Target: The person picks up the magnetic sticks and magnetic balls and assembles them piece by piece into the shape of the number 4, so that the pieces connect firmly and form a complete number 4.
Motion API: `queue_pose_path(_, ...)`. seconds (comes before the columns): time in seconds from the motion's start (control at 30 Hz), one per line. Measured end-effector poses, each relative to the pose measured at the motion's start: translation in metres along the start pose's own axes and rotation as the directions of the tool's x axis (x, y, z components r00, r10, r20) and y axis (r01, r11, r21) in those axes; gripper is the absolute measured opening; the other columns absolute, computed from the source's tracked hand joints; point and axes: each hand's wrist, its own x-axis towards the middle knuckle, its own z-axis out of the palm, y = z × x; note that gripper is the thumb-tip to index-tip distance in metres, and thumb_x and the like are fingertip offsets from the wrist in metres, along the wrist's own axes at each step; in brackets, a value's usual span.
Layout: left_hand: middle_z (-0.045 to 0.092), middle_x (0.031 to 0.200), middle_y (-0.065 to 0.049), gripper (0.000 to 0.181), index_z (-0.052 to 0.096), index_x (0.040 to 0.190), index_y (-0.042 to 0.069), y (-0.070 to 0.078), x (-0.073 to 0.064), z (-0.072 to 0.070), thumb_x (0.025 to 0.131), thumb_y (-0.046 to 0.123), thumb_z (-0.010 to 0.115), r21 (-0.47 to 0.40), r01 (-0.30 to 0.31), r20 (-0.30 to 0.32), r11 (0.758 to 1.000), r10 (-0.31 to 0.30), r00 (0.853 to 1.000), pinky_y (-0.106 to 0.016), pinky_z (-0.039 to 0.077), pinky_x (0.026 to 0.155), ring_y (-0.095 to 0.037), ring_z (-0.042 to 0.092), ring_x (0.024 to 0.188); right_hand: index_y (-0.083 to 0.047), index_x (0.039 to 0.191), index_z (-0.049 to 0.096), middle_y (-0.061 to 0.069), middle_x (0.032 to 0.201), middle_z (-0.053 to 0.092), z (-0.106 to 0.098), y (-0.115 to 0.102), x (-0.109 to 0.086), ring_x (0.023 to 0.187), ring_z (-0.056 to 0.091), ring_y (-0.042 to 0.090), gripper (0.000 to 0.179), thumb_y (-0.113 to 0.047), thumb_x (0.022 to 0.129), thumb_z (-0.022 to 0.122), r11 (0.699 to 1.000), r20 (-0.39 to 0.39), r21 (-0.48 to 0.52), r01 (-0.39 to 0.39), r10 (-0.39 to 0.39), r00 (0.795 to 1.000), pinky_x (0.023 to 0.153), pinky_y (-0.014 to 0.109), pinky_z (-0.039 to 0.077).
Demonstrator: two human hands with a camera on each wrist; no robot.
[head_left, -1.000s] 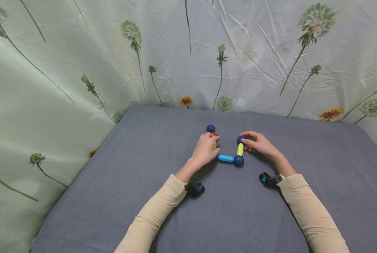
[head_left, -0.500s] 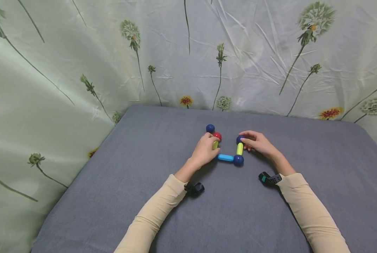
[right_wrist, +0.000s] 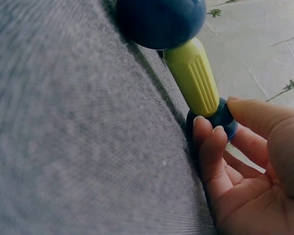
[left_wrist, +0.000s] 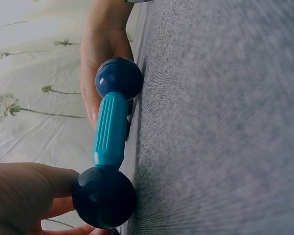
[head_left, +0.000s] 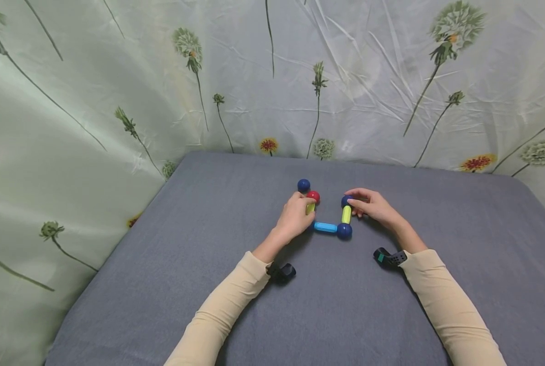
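Where a pale, satiny curtain printed with dandelions (head_left: pixel 382 76) rises at 12 o'clock, a wide desk covered in grey cloth (head_left: pixel 345 315) spreads before it. Beige fabric sleeves (head_left: pixel 231 300) reach in from 7 and 5 o'clock. On the desk lies a U-shaped chain of glossy, plastic-looking balls and rods (head_left: pixel 326 227), its mouth toward 12. Around its centre, the left hand (head_left: pixel 296 216) grips the side at 9, thumb against a dark blue corner ball (left_wrist: pixel 104 197); the right hand (head_left: pixel 374 207) pinches a dark blue end ball (right_wrist: pixel 228 120) at 2. Light, matched pressure from both hands would probably serve best, since a hard squeeze could swing the sides or part a joint. Of the ribbed rods, the light blue rod (left_wrist: pixel 110 128) spans 6 and the right yellow-green rod (head_left: pixel 346 214) shows clearly, but the left hand blocks much of the left yellow-green rod (head_left: pixel 310 208). Smallest, a shiny red ball (head_left: pixel 313 196) sits near 11, with an outer dark blue ball (head_left: pixel 303 185) just beyond; whether they are joined I cannot tell, and the left fingers could nudge either.
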Motion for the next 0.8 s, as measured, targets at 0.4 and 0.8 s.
queue_pose_path(0.4, 0.057, 0.101, -0.009, 0.026, 0.070, 0.110, 0.010, 0.001, -0.001, 0.000, 0.086, 0.012, 0.063, -0.025, 0.039, -0.018, 0.999, -0.040, 0.999, -0.025, 0.041, 0.069, -0.017, 0.049, 0.085, 0.002, 0.127, 0.050, 0.001, 0.085, 0.057, 0.001, -0.005, -0.001, 0.067, 0.054, 0.004, 0.039, -0.020, 0.096, 0.052, 1.000, 0.006, 0.006, 0.000, 0.000, 1.000, 0.061, 0.021, 0.047)
queue_pose_path(0.8, 0.058, 0.107, -0.007, 0.028, 0.066, 0.118, 0.014, -0.005, -0.002, -0.012, 0.092, 0.020, 0.055, -0.007, 0.031, -0.019, 0.999, -0.032, 0.999, -0.026, 0.043, 0.061, -0.016, 0.053, 0.079, 0.001, 0.129, 0.049, 0.003, 0.086, 0.058, -0.001, -0.001, -0.001, 0.068, 0.055, 0.005, 0.040, -0.021, 0.096, 0.052, 1.000, 0.013, 0.012, -0.001, 0.001, 1.000, 0.061, 0.022, 0.047)
